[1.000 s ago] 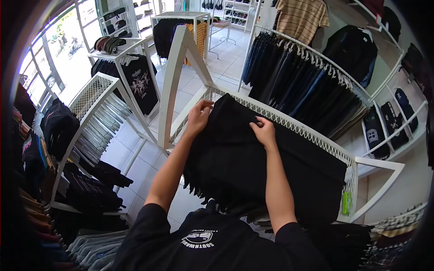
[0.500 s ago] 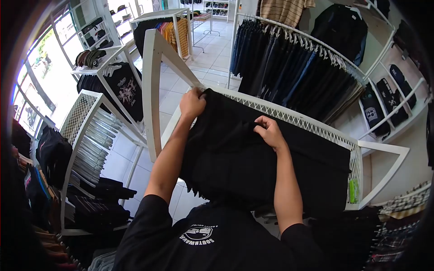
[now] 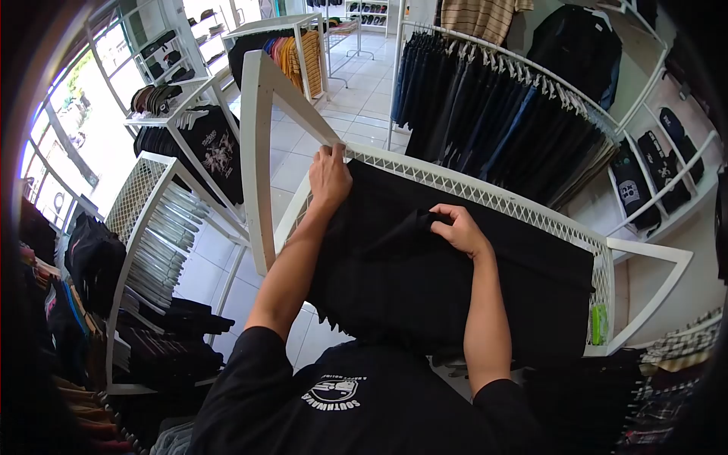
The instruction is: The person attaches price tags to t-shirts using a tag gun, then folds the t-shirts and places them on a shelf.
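Note:
A black garment (image 3: 387, 280) lies spread over a white mesh-topped rack (image 3: 485, 182) in front of me; its exact kind does not show. At its far left corner my left hand (image 3: 331, 180) has its fingers curled over the cloth's edge, close to the rack's white rim, with the fingertips hidden. Near the middle, my right hand (image 3: 459, 230) pinches a small raised fold between thumb and fingers. Black fabric also extends smoothly to the right of my right forearm.
A tall white rack post (image 3: 256, 159) rises just left of my left hand. Dark trousers (image 3: 485, 114) hang behind the rack. Clear hangers (image 3: 163, 243) fill a stand at left. A green packet (image 3: 599, 324) sits at the rack's right end. Caps (image 3: 155, 98) top another stand.
My left hand has turned and shifted slightly right and down at the corner, where the cloth now lies flatter. My right hand keeps its pinch, almost in place.

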### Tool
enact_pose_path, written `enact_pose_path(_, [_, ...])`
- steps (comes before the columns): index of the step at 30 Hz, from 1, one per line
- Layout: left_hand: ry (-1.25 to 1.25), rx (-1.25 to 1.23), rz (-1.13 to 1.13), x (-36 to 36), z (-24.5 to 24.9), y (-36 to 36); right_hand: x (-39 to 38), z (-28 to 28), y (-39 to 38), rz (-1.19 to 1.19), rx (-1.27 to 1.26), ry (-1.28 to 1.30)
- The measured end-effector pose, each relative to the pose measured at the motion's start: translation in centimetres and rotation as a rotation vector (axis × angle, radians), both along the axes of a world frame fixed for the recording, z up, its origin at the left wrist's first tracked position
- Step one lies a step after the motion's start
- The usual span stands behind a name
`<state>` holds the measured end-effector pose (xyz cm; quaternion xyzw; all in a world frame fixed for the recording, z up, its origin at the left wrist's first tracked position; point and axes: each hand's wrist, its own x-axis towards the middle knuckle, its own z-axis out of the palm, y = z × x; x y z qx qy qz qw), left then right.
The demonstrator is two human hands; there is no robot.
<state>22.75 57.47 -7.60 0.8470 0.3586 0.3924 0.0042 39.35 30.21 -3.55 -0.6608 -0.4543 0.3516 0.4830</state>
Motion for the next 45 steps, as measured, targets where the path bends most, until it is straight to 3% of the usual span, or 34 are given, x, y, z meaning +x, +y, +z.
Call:
enact_pose_path(1, [0.005, 0.004, -0.007, -0.7, 2.1, -1.3, 0.1, 0.0, 0.0, -0.007, 0.004, 0.005])
enact_pose_path(3, [0.105, -0.635, -0.389, -3.0, 7.2, -5.4, 0.1, -0.2, -0.1, -0.028, -0.007, -0.045])
enact_pose_path(5, [0.215, -0.779, -0.748, -5.4, 8.5, -9.0, 0.1, 0.0, 0.0, -0.035, 0.004, -0.066])
enact_pose_path(7, [0.316, -0.467, -0.897, -6.9, 8.3, -11.3, 0.2, -0.7, 0.3, -0.047, 0.037, -0.054])
enact_pose_path(13, [0.376, -0.189, -0.788, -8.4, 5.9, -14.2, -0.3, -0.8, 0.6, -0.166, 0.002, -0.029])
enact_pose_path(16, [0.311, 0.153, -0.732, -8.1, 4.6, -13.7, 0.0, -1.1, 0.7, -0.166, 0.005, -0.018])
enact_pose_path(19, [0.202, 0.114, -0.766, -7.8, 4.5, -12.9, -0.3, -0.5, 0.7, -0.167, 0.054, -0.062])
enact_pose_path(21, [-0.103, -0.501, -0.728, -7.6, 4.9, -13.0, -0.3, -0.4, 0.2, -0.178, 0.09, -0.099])
enact_pose_path(23, [-0.2, -0.857, -0.713, -7.7, 4.4, -11.5, 0.1, -0.4, 0.2, -0.132, 0.114, -0.055])
enact_pose_path(27, [-0.457, -1.033, -0.479, -7.2, 4.0, -9.8, 0.4, 0.0, -0.1, -0.159, 0.044, -0.175])
enact_pose_path(29, [-0.402, -0.957, -0.429, -6.4, 3.7, -9.4, 0.3, -0.2, 0.0, -0.171, 0.063, -0.163])
enact_pose_path(31, [-0.297, -0.696, -0.355, -5.5, 3.1, -9.4, 0.1, -0.7, 0.2, -0.175, 0.077, -0.151])
enact_pose_path(32, [-0.303, -0.699, -0.35, -5.4, 2.8, -9.3, 0.1, -1.1, 0.2, -0.241, 0.018, -0.312])
enact_pose_path(33, [-0.103, -0.498, -0.25, -5.3, 2.8, -9.3, -0.2, -0.9, 0.2, -0.305, -0.038, -0.475])
enact_pose_path(34, [0.093, -0.293, -0.147, -5.2, 2.9, -9.3, -0.5, -0.7, 0.1, -0.299, -0.037, -0.482])
enact_pose_path(37, [-0.034, -0.087, -0.277, -4.5, 5.1, -10.6, -1.4, -0.4, 0.7, -0.424, 0.069, -0.65])
enact_pose_path(39, [0.025, -0.11, -0.386, -3.3, 6.0, -11.1, -1.9, -1.2, 1.7, -0.537, 0.334, -0.926])
enact_pose_path(40, [0.072, -0.121, -0.493, -2.7, 6.2, -11.1, -2.7, -1.4, 2.2, -0.521, 0.362, -0.933])
enact_pose_path(43, [0.173, 0.038, -0.498, -0.8, 2.7, -9.8, -4.1, -4.0, 2.5, -0.387, 0.064, -1.09])
enact_pose_path(44, [0.357, -0.106, -0.43, -0.6, 1.2, -9.0, -4.1, -4.6, 2.4, -0.377, 0.06, -1.091])
enact_pose_path(45, [0.357, -0.114, -0.429, -0.9, 0.5, -8.7, -4.2, -4.7, 2.3, -0.35, -0.102, -1.054])
